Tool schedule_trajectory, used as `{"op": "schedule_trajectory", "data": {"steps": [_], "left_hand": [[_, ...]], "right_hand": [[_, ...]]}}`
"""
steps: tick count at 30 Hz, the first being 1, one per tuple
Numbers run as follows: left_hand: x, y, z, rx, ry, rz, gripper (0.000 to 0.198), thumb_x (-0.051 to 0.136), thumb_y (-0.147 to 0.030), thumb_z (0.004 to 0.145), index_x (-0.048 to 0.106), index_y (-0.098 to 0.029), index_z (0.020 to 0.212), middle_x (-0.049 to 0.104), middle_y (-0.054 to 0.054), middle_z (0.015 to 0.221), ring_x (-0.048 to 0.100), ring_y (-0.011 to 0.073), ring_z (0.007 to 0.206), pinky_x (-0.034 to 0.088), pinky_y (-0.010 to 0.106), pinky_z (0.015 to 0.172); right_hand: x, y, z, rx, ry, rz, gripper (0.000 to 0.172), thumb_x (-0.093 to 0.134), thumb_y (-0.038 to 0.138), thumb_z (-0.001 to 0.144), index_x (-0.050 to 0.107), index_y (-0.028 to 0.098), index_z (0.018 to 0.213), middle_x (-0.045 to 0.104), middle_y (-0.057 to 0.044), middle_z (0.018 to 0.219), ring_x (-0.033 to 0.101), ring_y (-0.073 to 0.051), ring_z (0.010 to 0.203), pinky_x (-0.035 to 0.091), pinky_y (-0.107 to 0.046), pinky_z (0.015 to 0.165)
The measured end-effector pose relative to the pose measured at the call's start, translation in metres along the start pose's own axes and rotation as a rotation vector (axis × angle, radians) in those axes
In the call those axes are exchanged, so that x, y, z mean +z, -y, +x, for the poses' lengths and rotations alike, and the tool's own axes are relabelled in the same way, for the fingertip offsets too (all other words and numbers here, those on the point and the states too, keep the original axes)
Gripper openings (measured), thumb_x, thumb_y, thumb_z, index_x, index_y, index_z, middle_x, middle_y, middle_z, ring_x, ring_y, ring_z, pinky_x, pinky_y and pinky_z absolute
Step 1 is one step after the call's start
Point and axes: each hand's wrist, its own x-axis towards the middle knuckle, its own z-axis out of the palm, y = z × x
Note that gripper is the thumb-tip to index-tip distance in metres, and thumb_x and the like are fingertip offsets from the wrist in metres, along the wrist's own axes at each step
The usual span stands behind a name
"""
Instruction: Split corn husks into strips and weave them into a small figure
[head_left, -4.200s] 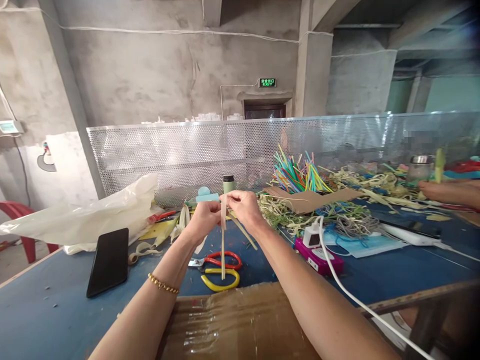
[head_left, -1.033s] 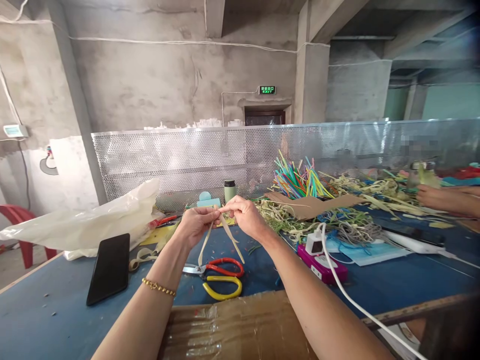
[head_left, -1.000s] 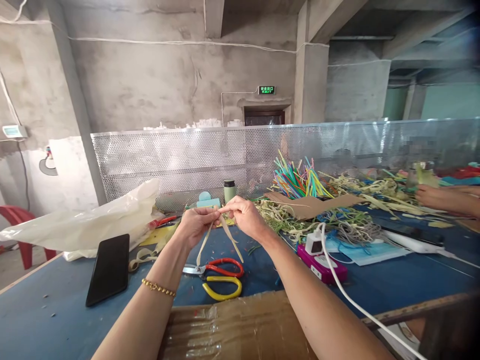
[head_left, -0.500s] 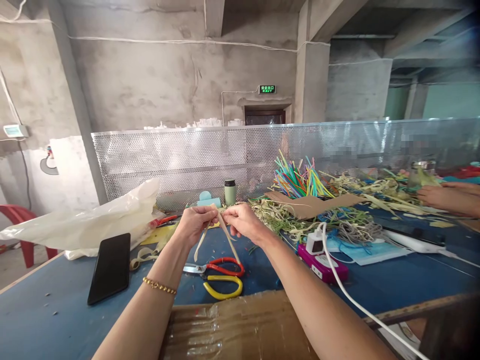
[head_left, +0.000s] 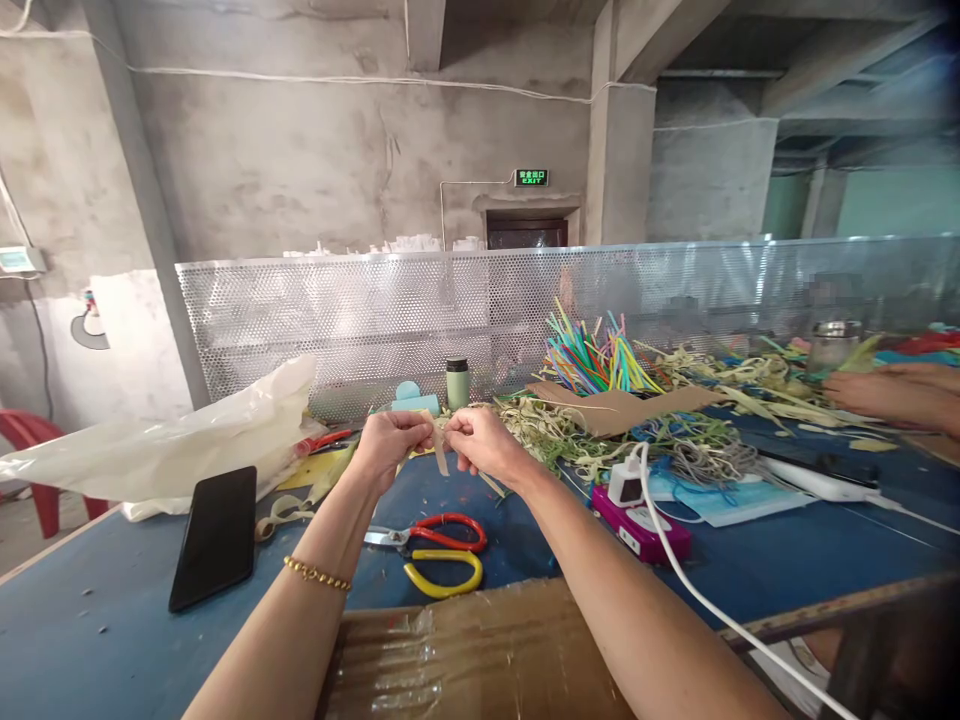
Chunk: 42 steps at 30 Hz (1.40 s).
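Note:
Pinched between the fingers of my left hand (head_left: 396, 442) is a pale, flat fibre strip (head_left: 440, 450), its loose part hanging down toward the table. My right hand (head_left: 481, 440) is closed close beside it, fingertips pressed together at the strip; a thin pale end shows below that hand. Both hands are held above the blue table. Below them lie scissors (head_left: 427, 550) with one red and one yellow handle, blades pointing left. Piled dried fibre strips (head_left: 551, 425) lie just beyond my right hand.
A black phone (head_left: 214, 538) and a plastic sheet (head_left: 217, 430) lie left. A cardboard piece (head_left: 480, 650) is in front of me. On the right are a purple power strip (head_left: 641, 522), a white cable and another person's hands (head_left: 885, 395). Behind stand a green bottle (head_left: 457, 383) and colourful stems (head_left: 596, 355).
The strip has shifted in my fingers: its two long dangling ends spread in a V before, and now a short flat part hangs between the hands. My hands stay nearly in place.

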Motion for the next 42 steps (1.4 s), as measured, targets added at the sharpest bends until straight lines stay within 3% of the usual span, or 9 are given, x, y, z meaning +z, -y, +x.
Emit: {"op": "schedule_trajectory", "data": {"steps": [2,6,11,16,27,33,42], "left_hand": [[0.001,-0.001,-0.001,0.017,0.004,0.02,0.011,0.076,-0.018,0.055,0.069,-0.009,0.058,0.06,0.004,0.052,0.051,0.0101,0.051,0.037,0.024,0.053],[0.003,-0.002,-0.002,0.042,0.006,0.041,0.01,0.074,-0.019,0.056,0.068,-0.01,0.057,0.06,0.004,0.053,0.049,0.01,0.052,0.036,0.025,0.053],[0.005,0.0,-0.002,0.056,-0.007,0.081,0.009,0.072,-0.019,0.058,0.068,-0.011,0.056,0.058,0.003,0.051,0.047,0.0097,0.051,0.035,0.024,0.053],[0.009,0.0,-0.003,0.023,0.02,0.039,0.012,0.071,-0.019,0.062,0.067,-0.011,0.054,0.057,0.003,0.051,0.046,0.0087,0.051,0.033,0.023,0.051],[0.006,0.0,-0.002,-0.052,0.042,-0.057,0.019,0.079,-0.026,0.06,0.07,-0.009,0.059,0.061,0.006,0.053,0.048,0.0089,0.048,0.034,0.023,0.049],[0.001,-0.003,-0.002,-0.046,-0.007,0.031,0.018,0.078,-0.025,0.058,0.071,-0.009,0.058,0.06,0.005,0.051,0.047,0.0085,0.046,0.034,0.023,0.049],[0.002,-0.003,-0.002,0.004,-0.056,0.199,0.011,0.074,-0.023,0.059,0.072,-0.012,0.057,0.061,0.004,0.051,0.048,0.0097,0.048,0.034,0.023,0.05]], "right_hand": [[0.001,-0.001,0.001,-0.007,-0.004,0.026,0.009,0.056,0.012,0.082,0.059,0.013,0.073,0.064,0.0,0.062,0.053,-0.006,0.039,0.038,-0.015,0.034],[0.006,0.0,0.003,0.038,-0.011,0.071,0.021,0.058,0.024,0.086,0.057,0.014,0.067,0.057,0.003,0.049,0.048,-0.006,0.035,0.036,-0.015,0.033],[0.011,0.002,0.004,0.054,-0.144,0.024,0.02,0.066,0.026,0.08,0.057,0.015,0.065,0.062,0.001,0.057,0.048,-0.006,0.036,0.033,-0.016,0.032],[0.01,0.001,0.003,0.137,-0.126,0.037,0.023,0.065,0.03,0.081,0.057,0.016,0.064,0.061,0.0,0.057,0.046,-0.006,0.035,0.031,-0.017,0.03],[0.009,0.002,0.003,0.132,-0.119,0.071,0.025,0.067,0.031,0.079,0.054,0.017,0.064,0.058,0.002,0.053,0.045,-0.006,0.034,0.031,-0.017,0.03],[0.003,0.006,-0.001,0.06,-0.029,0.105,0.019,0.061,0.021,0.083,0.057,0.015,0.066,0.054,0.003,0.049,0.043,-0.005,0.035,0.031,-0.016,0.033],[0.002,-0.004,0.002,-0.082,-0.072,-0.168,0.019,0.055,0.015,0.083,0.062,0.013,0.066,0.06,-0.001,0.055,0.051,-0.009,0.044,0.038,-0.02,0.047]]}}
